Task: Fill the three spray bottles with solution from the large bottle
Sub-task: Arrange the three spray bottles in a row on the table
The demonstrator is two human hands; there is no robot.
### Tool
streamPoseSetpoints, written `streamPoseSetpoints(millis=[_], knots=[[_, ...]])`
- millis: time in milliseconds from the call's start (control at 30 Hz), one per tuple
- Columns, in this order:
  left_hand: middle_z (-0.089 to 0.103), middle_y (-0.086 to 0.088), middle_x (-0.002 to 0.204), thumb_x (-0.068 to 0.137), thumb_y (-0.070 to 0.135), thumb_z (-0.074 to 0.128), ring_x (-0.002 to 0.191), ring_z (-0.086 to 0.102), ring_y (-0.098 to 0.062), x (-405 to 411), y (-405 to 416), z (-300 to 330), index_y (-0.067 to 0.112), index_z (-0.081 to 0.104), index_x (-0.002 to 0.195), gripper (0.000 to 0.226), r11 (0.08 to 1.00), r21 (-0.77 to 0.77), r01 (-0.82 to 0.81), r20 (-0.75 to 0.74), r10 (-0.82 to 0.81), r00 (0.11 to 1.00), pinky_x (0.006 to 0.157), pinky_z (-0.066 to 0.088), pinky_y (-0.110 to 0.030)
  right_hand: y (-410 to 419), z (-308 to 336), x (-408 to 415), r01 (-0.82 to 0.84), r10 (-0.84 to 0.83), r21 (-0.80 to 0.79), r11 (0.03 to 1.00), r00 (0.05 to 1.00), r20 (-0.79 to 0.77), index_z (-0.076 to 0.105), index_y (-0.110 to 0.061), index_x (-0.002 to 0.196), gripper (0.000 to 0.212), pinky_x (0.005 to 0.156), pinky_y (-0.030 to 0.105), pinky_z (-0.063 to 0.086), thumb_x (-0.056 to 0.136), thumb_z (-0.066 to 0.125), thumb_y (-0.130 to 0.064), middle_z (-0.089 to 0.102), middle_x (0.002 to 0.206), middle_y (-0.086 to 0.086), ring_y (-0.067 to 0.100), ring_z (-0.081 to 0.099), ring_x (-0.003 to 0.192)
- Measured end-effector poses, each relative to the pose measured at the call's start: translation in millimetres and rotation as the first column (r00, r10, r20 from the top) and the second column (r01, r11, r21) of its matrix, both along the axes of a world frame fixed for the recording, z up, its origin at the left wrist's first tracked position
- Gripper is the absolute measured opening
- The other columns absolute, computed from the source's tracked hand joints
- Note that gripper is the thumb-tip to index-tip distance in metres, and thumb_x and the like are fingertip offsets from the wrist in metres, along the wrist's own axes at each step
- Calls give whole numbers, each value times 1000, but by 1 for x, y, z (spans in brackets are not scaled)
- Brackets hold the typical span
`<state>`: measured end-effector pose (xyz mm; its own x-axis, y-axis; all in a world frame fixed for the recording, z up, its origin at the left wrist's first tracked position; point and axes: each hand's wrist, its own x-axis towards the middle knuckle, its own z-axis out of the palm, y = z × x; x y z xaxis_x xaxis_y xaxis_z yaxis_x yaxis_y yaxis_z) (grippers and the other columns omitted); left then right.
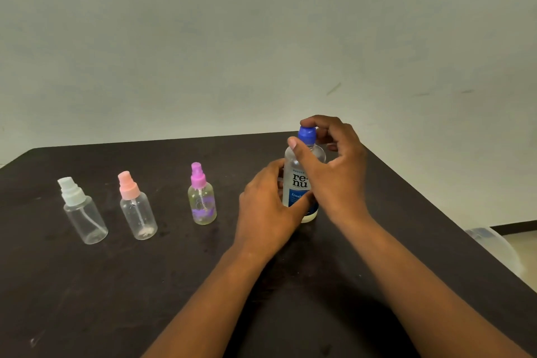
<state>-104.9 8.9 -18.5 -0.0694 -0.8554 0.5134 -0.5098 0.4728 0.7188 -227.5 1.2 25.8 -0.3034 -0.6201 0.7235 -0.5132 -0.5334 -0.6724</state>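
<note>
You sit at a dark table (87,285) pushed against a bare, scuffed wall (261,38), so this is probably a plain room at home or a simple workspace. A blurred pale object (494,244) sits past the table's right edge, with floor (523,244) beyond.

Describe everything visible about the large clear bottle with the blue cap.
The large clear plastic bottle stands upright on the dark brown table, to the right of the three small spray bottles. Its blue cap is on. A white and blue label reads "re-nu". The left hand wraps its lower body, and the right hand grips the cap between thumb and fingers. Its liquid level cannot be told.
</note>
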Motion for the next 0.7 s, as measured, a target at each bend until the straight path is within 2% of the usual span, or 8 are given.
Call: streamPoseSetpoints(millis=[133,267,367,467,567,633,700], knots=[[60,26,112,81,44,84,95,60,11,1,1,0,31,56,138,65,1000,-11,-3,-3,2,1000,84,54,-11,2,0,0,-23,23,-31,999,1000,8,75,-24,116,20,90,15,51,95,75,-21,72,112,-11,7,66,105],[68,18,119,81,47,83,106,67,0,1,1,-1,31,56,138,65,999,-37,0,-8,-1,1000,90,60,-22,7,3,-1,-105,106,-27,994,994,15,75,-23,115,23,93,22,54,97,61,-18,75,113,-15,10,69,108],[65,22,118,81,49,82,104,65,3,1,0,-3,31,56,138,65,1000,-28,5,-11,-6,1000,87,56,-14,6,4,-3,-91,91,-13,996,996,7,74,-28,111,16,93,13,49,96,75,-29,72,112,-15,6,66,109],[59,27,114,82,50,80,96,61,10,0,1,-3,32,55,139,65,1000,-31,3,-4,-3,1000,79,48,-4,4,5,-3,-111,110,23,994,993,45,72,-33,108,20,91,13,51,91,81,-27,71,110,-16,5,67,107],[57,28,113,80,52,79,94,58,13,-1,1,-3,32,55,140,67,1000,-29,4,-2,-4,1000,78,46,-4,5,6,-3,-162,158,36,986,983,89,72,-32,105,22,87,12,51,93,79,-16,73,107,-16,5,68,102],[59,27,114,80,53,79,97,60,11,-1,1,-3,34,55,139,67,999,-31,6,-10,-6,1000,81,48,-7,8,7,-3,-191,187,28,981,976,109,72,-29,106,24,86,9,49,96,72,-8,74,109,-15,4,68,102],[61,27,116,79,56,77,101,62,9,0,1,-3,35,55,139,67,999,-35,6,-15,-6,1000,85,51,-10,9,8,-2,-231,227,12,973,963,148,71,-27,110,26,88,12,51,99,66,-4,74,112,-12,4,69,105]])
